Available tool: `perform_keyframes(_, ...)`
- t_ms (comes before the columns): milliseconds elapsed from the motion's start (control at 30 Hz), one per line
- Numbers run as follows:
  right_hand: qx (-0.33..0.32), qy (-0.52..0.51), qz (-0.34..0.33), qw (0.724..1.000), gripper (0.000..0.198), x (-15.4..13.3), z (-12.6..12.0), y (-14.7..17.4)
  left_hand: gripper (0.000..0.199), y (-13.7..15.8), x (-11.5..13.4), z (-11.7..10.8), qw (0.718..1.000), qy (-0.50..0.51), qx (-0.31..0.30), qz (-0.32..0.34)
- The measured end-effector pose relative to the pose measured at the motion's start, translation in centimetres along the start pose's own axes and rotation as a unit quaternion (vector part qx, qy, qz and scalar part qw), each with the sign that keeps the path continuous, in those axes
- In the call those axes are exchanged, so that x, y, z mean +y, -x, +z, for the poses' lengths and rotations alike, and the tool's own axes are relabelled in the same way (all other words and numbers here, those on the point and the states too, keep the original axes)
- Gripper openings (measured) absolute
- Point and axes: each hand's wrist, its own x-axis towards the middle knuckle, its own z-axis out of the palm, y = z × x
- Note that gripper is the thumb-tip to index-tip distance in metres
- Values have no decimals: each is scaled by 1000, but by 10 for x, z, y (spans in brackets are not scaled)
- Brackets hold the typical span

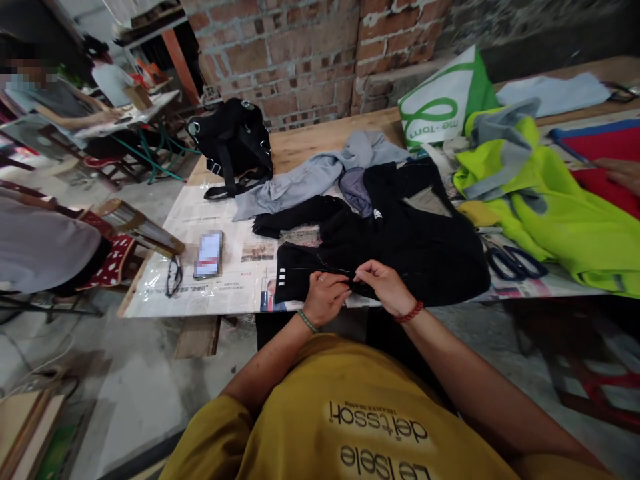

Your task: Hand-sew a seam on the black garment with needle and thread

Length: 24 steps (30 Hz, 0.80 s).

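A black garment (410,247) with three small white marks at one cuff lies spread at the front edge of the table. My left hand (325,297) is closed on its near edge, fingers bent around the black cloth. Close by on the right, my right hand (385,287) pinches thumb and forefinger together just above the same cloth. Whatever sits in that pinch is too small to make out. A thin pale line, like thread, runs over the fabric near both hands. Behind the garment a grey cloth (300,183) lies crumpled.
Newspaper under clear plastic covers the table (235,293). On the left are a phone (208,255), eyeglasses (175,276), a tall bottle (143,228) and a black bag (233,143). Scissors (515,262), a yellow-green vest (555,207) and a white-green bag (445,100) lie right. Another person's hand (623,173) rests far right.
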Motion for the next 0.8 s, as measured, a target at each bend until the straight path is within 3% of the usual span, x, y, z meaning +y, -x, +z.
perform_keyframes(267, 11, -54, 23, 998, 24, -4, 3, -2, 19, 0, -3, -4, 999, 49, -21, 8)
perform_keyframes(567, -87, 44, 35, 995, 19, -5, 0, 0, 18, 1, -5, 1, 999, 43, 8, 7)
perform_keyframes(800, 27, -7, 9, 1000, 17, -3, 9, 1, 16, 2, -4, -2, 997, 45, 1, 55)
